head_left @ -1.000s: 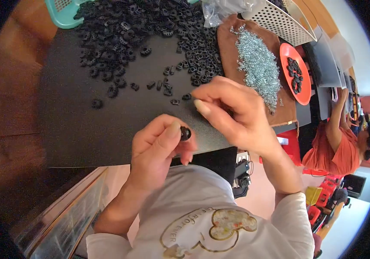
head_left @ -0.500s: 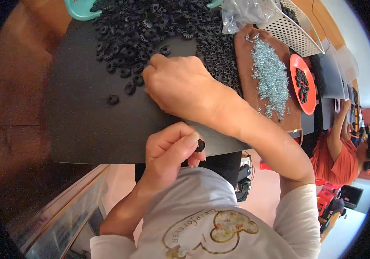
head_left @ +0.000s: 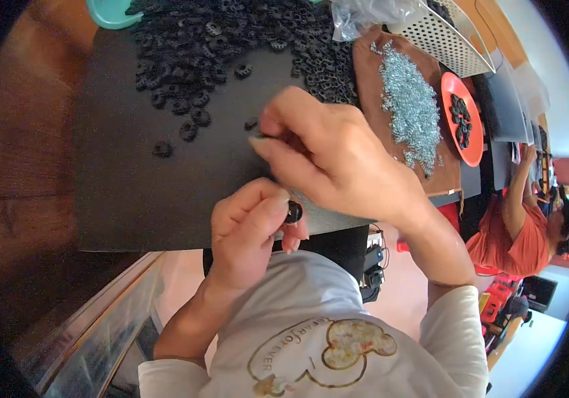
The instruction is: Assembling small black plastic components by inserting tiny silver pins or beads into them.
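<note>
My left hand (head_left: pixel 248 229) is closed above the near table edge, pinching a small round black plastic part (head_left: pixel 294 212) between thumb and fingers. Just beyond it and to the right, my right hand (head_left: pixel 347 156) hovers over the dark table (head_left: pixel 125 205), its fingers curled and thumb drawn toward the index finger. Whatever lies in that pinch is dark and too small to name. One loose black ring-shaped part (head_left: pixel 251 124) is beside the right fingertips. A large heap of similar black parts (head_left: pixel 185 53) spreads across the far side.
Small silvery metal pieces (head_left: pixel 410 106) lie piled on a brown cloth (head_left: pixel 370 86) at the right. Beside them are a red plate (head_left: pixel 473 146) with black parts and a perforated white basket (head_left: pixel 457 53). A clear plastic bag (head_left: pixel 357 20) touches the heap. Another person (head_left: pixel 510 232) works at far right.
My right hand has drawn back from the heap toward my left hand, its fingers now showing. Loose black parts beneath it have come into sight. My left hand still pinches its part.
</note>
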### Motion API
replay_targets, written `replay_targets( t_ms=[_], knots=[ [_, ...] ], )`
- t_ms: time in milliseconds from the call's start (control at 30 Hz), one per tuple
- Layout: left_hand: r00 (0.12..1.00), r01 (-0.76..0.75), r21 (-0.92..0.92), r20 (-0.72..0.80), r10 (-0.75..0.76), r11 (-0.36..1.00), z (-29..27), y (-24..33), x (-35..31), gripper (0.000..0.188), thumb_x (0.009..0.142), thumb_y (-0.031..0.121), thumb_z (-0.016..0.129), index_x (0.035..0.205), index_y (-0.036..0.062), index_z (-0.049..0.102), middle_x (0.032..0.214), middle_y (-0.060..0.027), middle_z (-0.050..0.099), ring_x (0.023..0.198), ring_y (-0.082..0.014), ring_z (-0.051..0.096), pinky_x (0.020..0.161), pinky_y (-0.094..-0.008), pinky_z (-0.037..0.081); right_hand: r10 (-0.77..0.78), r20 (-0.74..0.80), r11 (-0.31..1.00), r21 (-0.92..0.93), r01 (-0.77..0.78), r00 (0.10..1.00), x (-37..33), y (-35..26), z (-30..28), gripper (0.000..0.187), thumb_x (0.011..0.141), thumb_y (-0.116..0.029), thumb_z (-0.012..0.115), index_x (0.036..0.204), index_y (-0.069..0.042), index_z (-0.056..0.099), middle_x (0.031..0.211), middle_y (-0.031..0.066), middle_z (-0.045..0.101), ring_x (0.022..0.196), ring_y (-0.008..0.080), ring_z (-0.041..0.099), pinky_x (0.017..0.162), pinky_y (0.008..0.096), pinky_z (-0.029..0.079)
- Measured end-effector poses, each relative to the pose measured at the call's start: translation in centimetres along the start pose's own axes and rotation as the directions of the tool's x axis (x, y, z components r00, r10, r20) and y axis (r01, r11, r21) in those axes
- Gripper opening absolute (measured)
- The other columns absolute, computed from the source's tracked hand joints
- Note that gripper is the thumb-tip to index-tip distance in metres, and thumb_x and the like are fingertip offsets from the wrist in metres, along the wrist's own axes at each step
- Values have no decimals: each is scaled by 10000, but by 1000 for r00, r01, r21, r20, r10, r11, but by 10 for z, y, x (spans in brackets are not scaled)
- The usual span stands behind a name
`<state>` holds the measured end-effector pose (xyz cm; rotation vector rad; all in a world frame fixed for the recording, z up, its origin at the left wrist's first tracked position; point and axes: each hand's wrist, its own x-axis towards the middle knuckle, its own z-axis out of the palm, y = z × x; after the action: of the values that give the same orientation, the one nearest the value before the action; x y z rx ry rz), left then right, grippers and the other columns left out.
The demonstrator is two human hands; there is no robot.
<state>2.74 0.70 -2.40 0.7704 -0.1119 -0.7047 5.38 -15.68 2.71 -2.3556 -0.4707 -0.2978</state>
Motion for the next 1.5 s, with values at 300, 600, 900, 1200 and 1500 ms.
replay_targets(
  t_ms=[300,600,900,1200,1500],
  knots=[
    [1000,0,102,21,-2,995,15,2,5,255,999,231,471,916,6,557,752,-107,614,577,-126,526,526,-247,429,294,6,837,481,-261,956,-71,-16,-34,148,838,20,686,979,51,650,838,47,603,566,63,493,499,209,372],
    [998,66,145,-21,-64,987,40,-9,7,263,1010,246,473,936,10,563,768,-78,624,587,-94,529,524,-226,432,440,67,574,746,-338,895,-90,-27,-47,131,883,29,634,1011,55,627,823,64,645,602,62,589,507,178,454],
    [999,14,241,-44,-3,970,45,-17,11,261,1012,245,485,914,16,563,713,-20,589,582,-63,488,530,-213,404,539,100,482,778,-404,836,-93,-23,-45,104,888,-2,648,983,29,619,755,48,653,574,67,612,454,174,440],
    [999,-22,320,-21,31,947,40,-19,10,269,1011,254,497,898,20,565,691,-5,559,576,-59,477,516,-210,384,540,153,409,812,-417,828,-99,-17,-45,83,895,5,629,971,35,614,774,76,679,577,79,625,443,176,436],
    [999,-44,394,-3,50,918,42,-21,9,222,998,219,529,901,28,589,694,11,564,581,-33,455,513,-197,382,538,142,439,794,-421,831,-105,-16,-44,73,896,-2,633,955,31,603,786,91,692,581,79,626,447,182,449]
  ],
)
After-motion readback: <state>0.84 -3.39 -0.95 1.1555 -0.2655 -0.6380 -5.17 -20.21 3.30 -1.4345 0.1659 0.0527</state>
